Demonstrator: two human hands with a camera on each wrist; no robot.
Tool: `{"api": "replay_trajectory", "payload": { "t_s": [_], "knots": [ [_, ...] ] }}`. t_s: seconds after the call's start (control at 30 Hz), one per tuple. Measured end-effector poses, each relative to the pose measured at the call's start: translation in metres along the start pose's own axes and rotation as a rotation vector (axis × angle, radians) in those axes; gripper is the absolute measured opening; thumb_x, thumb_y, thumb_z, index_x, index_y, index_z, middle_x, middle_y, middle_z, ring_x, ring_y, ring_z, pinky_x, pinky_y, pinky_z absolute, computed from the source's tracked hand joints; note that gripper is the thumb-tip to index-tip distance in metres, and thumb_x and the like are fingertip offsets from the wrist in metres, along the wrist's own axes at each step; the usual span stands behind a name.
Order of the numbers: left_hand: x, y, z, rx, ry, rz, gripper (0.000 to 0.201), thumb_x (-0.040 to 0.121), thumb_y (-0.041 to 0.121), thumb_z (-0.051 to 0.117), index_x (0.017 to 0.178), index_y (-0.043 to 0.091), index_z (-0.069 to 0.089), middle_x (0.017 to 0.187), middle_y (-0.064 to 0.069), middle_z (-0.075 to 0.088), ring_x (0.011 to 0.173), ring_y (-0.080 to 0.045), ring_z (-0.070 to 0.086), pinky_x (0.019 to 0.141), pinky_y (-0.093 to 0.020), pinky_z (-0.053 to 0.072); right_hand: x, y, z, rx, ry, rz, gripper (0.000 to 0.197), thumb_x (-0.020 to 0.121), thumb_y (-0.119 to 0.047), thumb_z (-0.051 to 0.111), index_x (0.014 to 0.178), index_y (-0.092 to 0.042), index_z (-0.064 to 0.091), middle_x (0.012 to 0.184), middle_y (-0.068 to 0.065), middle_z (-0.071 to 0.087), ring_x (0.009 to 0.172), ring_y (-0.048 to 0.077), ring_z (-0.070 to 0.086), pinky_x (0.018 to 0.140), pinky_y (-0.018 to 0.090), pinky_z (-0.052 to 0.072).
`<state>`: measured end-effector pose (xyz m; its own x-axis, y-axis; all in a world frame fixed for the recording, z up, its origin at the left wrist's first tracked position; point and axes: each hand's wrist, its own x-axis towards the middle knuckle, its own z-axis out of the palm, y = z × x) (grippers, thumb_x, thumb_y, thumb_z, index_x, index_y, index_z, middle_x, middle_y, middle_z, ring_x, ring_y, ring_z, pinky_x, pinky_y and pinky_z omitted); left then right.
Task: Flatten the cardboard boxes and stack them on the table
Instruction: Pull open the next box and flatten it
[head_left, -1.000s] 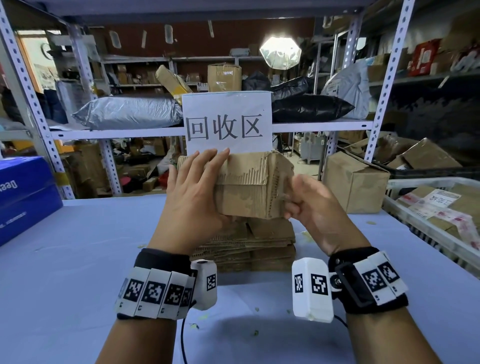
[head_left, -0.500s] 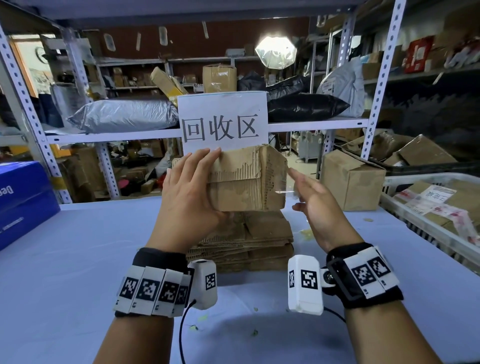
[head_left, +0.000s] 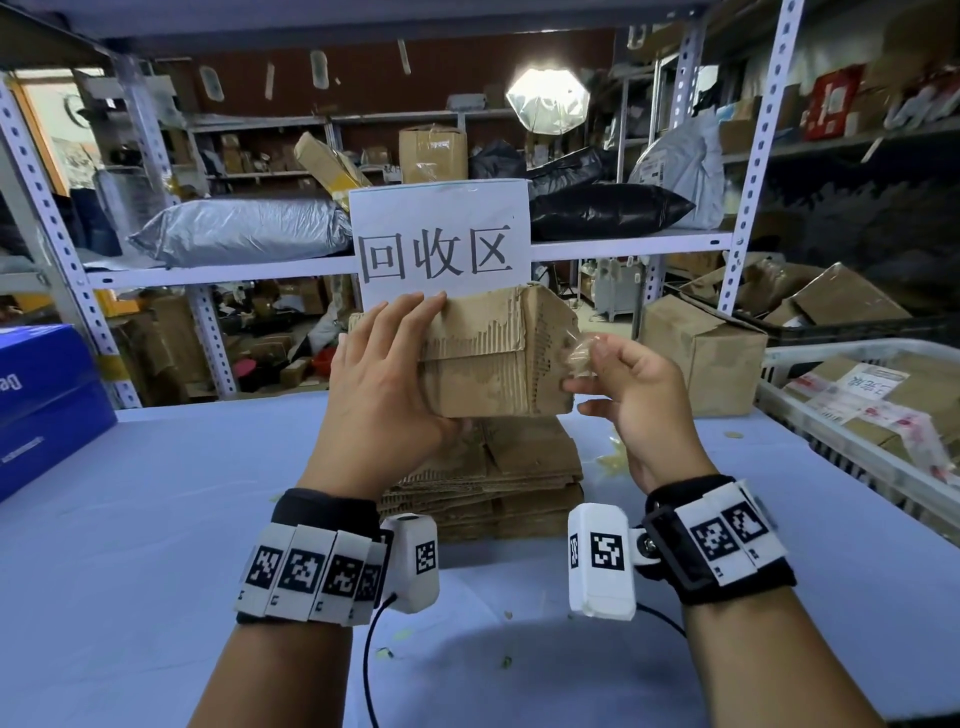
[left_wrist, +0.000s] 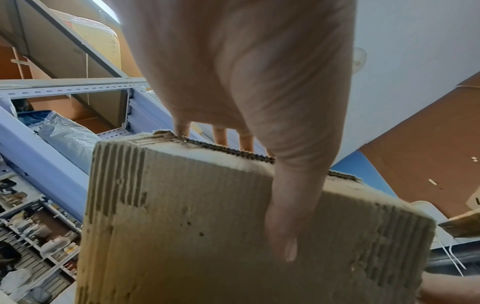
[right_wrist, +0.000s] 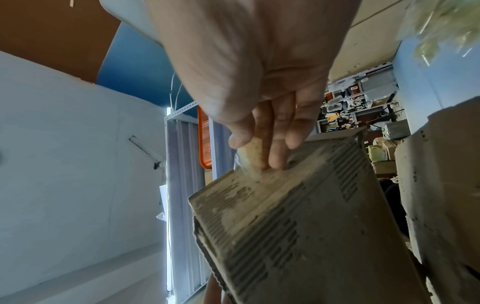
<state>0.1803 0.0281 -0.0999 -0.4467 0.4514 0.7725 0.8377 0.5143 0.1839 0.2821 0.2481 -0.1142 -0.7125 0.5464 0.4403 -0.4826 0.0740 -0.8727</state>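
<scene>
A small worn cardboard box (head_left: 493, 364) is held up above the table, in front of a stack of flattened cardboard (head_left: 498, 483). My left hand (head_left: 384, 379) grips its left side, fingers over the far face and thumb (left_wrist: 293, 205) across the near face (left_wrist: 207, 226). My right hand (head_left: 623, 395) is at the box's right end and pinches a crumpled piece of clear tape (head_left: 582, 353) between thumb and fingers. In the right wrist view the tape (right_wrist: 250, 156) still touches the box's corner (right_wrist: 298, 216).
The blue-covered table (head_left: 156, 519) bears a shut brown box (head_left: 701, 358) at the right. A white crate (head_left: 831, 467) of cardboard stands at the far right, a blue carton (head_left: 47, 400) at the left. A paper sign (head_left: 441, 244) hangs on the shelf behind.
My right hand left the box's right edge, drew back a little with fingers spread, and now pinches a tape piece beside that edge. My left hand kept its grip.
</scene>
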Motion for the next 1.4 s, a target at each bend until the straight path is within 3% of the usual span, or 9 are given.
{"api": "replay_trajectory", "payload": {
  "t_s": [0.13,0.3,0.53,0.77,0.87,0.93,1.07,1.27,1.4],
  "knots": [
    [0.0,-0.002,0.0,0.006,-0.002,0.009,0.113,0.06,0.045,0.088,0.156,0.024,0.032,0.157,0.001,0.036,0.149,-0.027,0.027,0.122,-0.053,0.022,0.001,-0.003,0.004,0.061,-0.043,0.075,0.048,0.102,-0.044,0.044,0.114,-0.003,0.063,0.085,0.004,0.068,0.066,0.012,0.061,0.055,0.025,0.053],
    [0.0,-0.002,0.001,-0.002,-0.015,0.015,0.114,0.059,0.046,0.086,0.157,0.023,0.031,0.157,0.002,0.036,0.149,-0.026,0.027,0.122,-0.054,0.022,0.0,0.001,0.007,0.013,-0.115,0.067,0.022,0.097,-0.012,0.061,0.113,0.003,0.058,0.075,-0.004,0.066,0.061,0.012,0.055,0.056,0.023,0.052],
    [-0.004,-0.006,-0.001,-0.046,0.03,-0.033,0.11,0.059,0.052,0.078,0.155,0.024,0.034,0.157,0.002,0.036,0.147,-0.025,0.028,0.121,-0.051,0.026,0.0,0.002,-0.004,0.103,-0.07,0.112,0.024,0.106,-0.022,0.045,0.117,-0.015,0.065,0.103,0.003,0.077,0.081,0.018,0.069,0.063,0.025,0.057],
    [-0.001,-0.004,0.003,-0.032,0.029,0.005,0.111,0.059,0.043,0.085,0.155,0.022,0.034,0.156,0.0,0.037,0.147,-0.026,0.028,0.122,-0.049,0.023,0.004,0.005,-0.014,-0.179,-0.094,0.092,0.029,0.107,-0.026,0.043,0.125,-0.04,0.062,0.106,-0.04,0.062,0.099,-0.015,0.058,0.083,0.021,0.047],
    [0.0,-0.004,0.005,-0.027,0.045,0.02,0.109,0.058,0.046,0.081,0.154,0.022,0.036,0.155,-0.001,0.038,0.146,-0.027,0.03,0.121,-0.049,0.024,0.021,0.009,-0.032,-0.391,-0.058,0.133,0.036,0.105,-0.025,0.05,0.14,-0.019,0.057,0.124,-0.017,0.057,0.107,0.006,0.054,0.073,0.017,0.045],
    [-0.001,-0.004,0.006,-0.019,0.055,0.028,0.109,0.057,0.048,0.078,0.154,0.022,0.036,0.155,-0.002,0.039,0.145,-0.027,0.03,0.12,-0.048,0.025,0.033,0.011,-0.047,-0.524,-0.024,0.173,0.039,0.103,-0.023,0.054,0.14,-0.01,0.055,0.11,0.0,0.06,0.089,0.014,0.055,0.068,0.023,0.045],
    [-0.003,-0.005,0.007,-0.031,0.067,0.038,0.109,0.056,0.048,0.079,0.154,0.021,0.037,0.154,-0.003,0.039,0.144,-0.029,0.031,0.118,-0.049,0.025,0.057,0.017,-0.072,-0.613,0.005,0.419,0.063,0.094,-0.019,0.069,0.145,-0.007,0.034,0.109,0.008,0.065,0.079,0.019,0.064,0.061,0.027,0.049],
    [-0.001,-0.004,0.008,-0.006,0.058,0.065,0.112,0.054,0.044,0.084,0.154,0.02,0.038,0.154,-0.005,0.041,0.144,-0.034,0.034,0.118,-0.056,0.028,0.072,0.036,-0.086,-1.229,-0.122,0.488,0.014,0.088,-0.018,0.07,0.083,-0.022,0.058,0.097,0.005,0.063,0.085,0.021,0.058,0.082,0.033,0.051],
    [-0.002,-0.006,0.007,-0.011,0.044,0.062,0.113,0.054,0.047,0.081,0.154,0.021,0.036,0.155,-0.003,0.039,0.146,-0.032,0.032,0.118,-0.057,0.028,0.075,0.032,-0.08,-1.399,-0.182,0.491,0.012,0.09,-0.013,0.057,0.079,-0.011,0.054,0.086,0.008,0.055,0.08,0.026,0.052,0.065,0.028,0.042]
  ]
}}
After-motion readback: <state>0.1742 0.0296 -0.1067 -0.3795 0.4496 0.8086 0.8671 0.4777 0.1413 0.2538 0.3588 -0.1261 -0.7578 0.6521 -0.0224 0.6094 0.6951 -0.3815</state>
